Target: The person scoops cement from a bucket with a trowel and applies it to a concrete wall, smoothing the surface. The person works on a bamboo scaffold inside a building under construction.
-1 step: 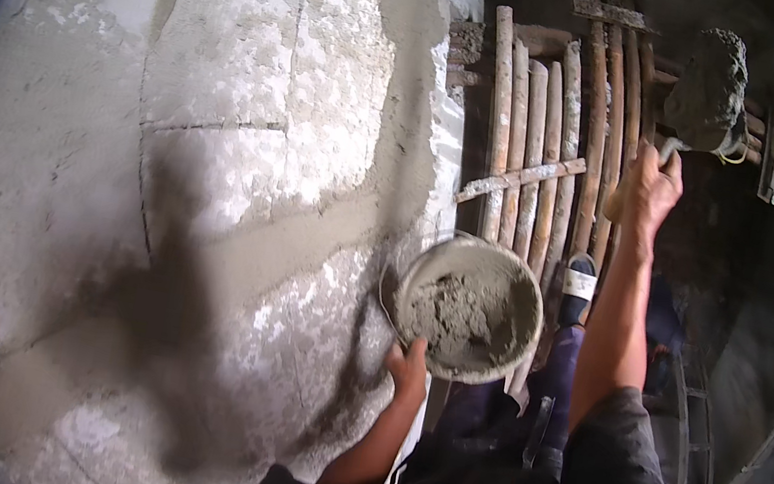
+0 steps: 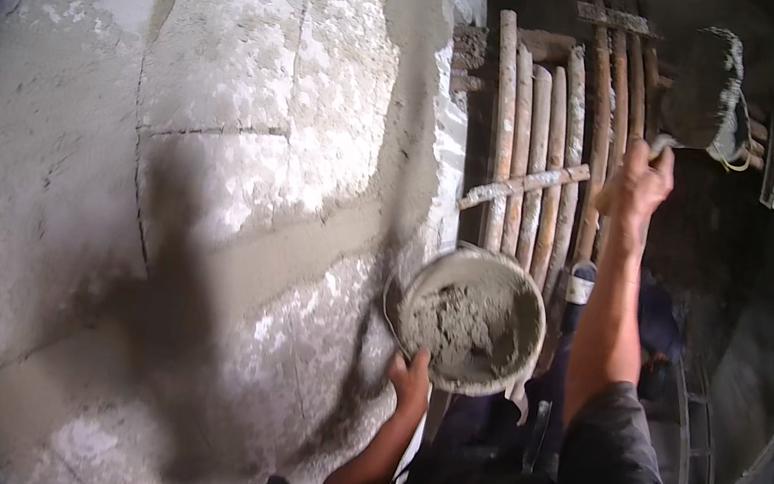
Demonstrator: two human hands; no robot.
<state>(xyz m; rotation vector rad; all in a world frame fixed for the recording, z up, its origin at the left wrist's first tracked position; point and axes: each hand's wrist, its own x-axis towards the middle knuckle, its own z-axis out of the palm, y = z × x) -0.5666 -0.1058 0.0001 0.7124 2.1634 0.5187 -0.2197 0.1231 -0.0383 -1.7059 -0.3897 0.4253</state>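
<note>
My left hand [image 2: 410, 383] grips the near left rim of a bucket [image 2: 529, 371], which is tilted so that its mouth shows. Wet grey mortar [image 2: 461, 320] lies inside it, some smeared up the wall. My right hand [image 2: 643, 186] is closed round the handle of a trowel [image 2: 698, 99], held out ahead and to the right. The trowel's broad blade looks dark, and grey mortar shows along its right edge. Beside the bucket on the left stands the block wall [image 2: 204, 183].
Wooden poles [image 2: 533, 154] form a platform under and ahead of me, with a crosspiece [image 2: 523, 185] over them. A ladder-like frame [image 2: 694, 443] stands at the lower right. Fresh mortar bands [image 2: 306, 239] run along the wall. My shadow falls on it.
The trowel blade has turned, so less of the mortar on it shows. My right hand has shifted slightly left, and the bucket sits a little lower and further right in view.
</note>
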